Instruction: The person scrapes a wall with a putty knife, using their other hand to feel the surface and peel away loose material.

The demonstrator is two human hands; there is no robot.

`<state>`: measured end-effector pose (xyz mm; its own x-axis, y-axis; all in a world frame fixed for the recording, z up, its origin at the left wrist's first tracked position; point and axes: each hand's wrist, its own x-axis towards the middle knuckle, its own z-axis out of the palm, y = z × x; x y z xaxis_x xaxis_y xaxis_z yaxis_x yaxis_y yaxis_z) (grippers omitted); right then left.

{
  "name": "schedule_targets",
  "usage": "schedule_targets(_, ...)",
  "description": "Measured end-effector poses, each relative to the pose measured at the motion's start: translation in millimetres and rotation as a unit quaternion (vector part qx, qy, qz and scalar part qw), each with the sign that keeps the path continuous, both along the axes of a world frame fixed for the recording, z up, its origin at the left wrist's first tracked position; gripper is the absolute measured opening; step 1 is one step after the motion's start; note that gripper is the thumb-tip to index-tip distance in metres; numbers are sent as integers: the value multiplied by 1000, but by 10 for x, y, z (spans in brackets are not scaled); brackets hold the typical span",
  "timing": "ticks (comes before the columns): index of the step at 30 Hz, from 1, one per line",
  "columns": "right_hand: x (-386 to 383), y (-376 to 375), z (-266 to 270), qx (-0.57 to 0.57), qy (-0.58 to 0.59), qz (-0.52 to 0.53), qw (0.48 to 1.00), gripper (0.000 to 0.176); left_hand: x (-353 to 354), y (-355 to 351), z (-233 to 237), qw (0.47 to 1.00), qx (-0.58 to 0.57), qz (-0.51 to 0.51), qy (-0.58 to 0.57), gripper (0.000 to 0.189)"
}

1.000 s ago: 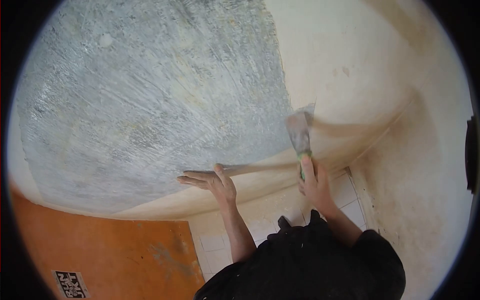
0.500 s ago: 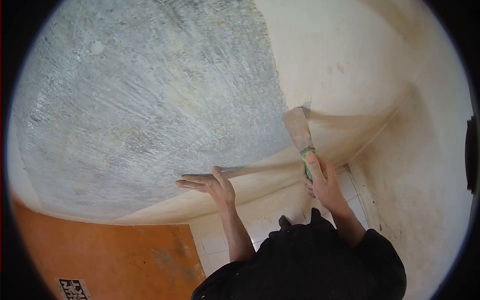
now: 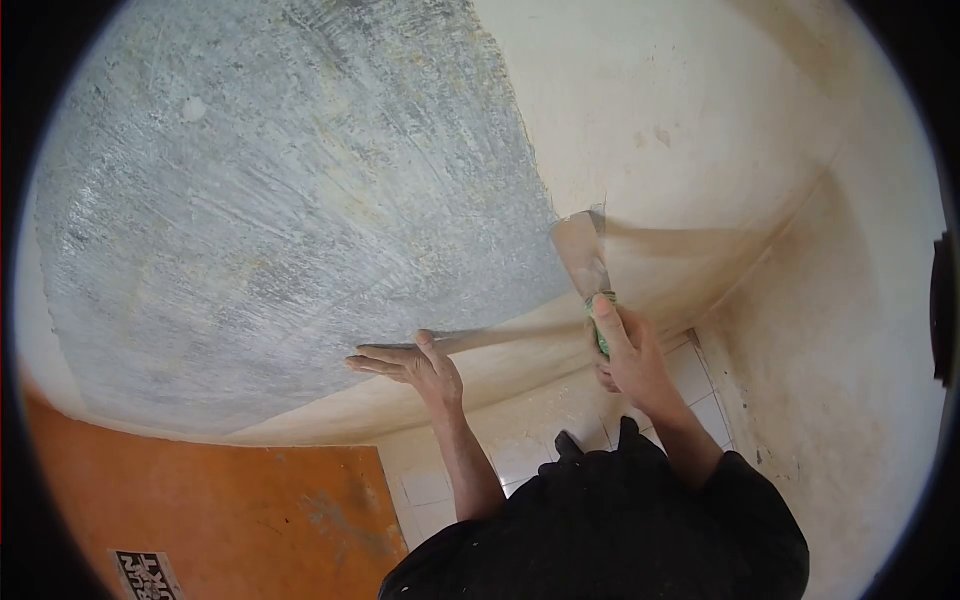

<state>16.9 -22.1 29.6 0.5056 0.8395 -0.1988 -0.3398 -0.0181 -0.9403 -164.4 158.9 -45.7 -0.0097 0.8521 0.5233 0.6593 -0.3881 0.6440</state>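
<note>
My right hand [image 3: 628, 355] is wrapped round the green handle of a scraper [image 3: 582, 252], thumb on top. The scraper's wide blade lies at the border between the rough grey patch [image 3: 300, 200] and the cream wall coating [image 3: 640, 110]. A small grey notch shows beside the blade's tip. To the left, my left hand [image 3: 428, 372] rests against the lower part of the grey patch, its fingers stretched out and holding nothing.
An orange surface [image 3: 230, 500] with a black-and-white sticker [image 3: 146, 576] is at the lower left. White floor tiles [image 3: 690, 375] show below the wall. Another cream wall [image 3: 800, 400] stands on the right.
My right hand and the scraper have shifted slightly left and up. The grey patch's right edge also appears farther left. My left hand has moved only a little.
</note>
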Motion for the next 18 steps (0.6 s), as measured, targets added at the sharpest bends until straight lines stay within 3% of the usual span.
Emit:
schedule_targets(16,98,-53,-94,-12,-13,2,1000,47,3,18,-13,1000,2,1,-17,97)
schedule_targets(18,135,-10,123,-1,-29,12,1000,47,-3,-8,-18,1000,-3,0,-13,97)
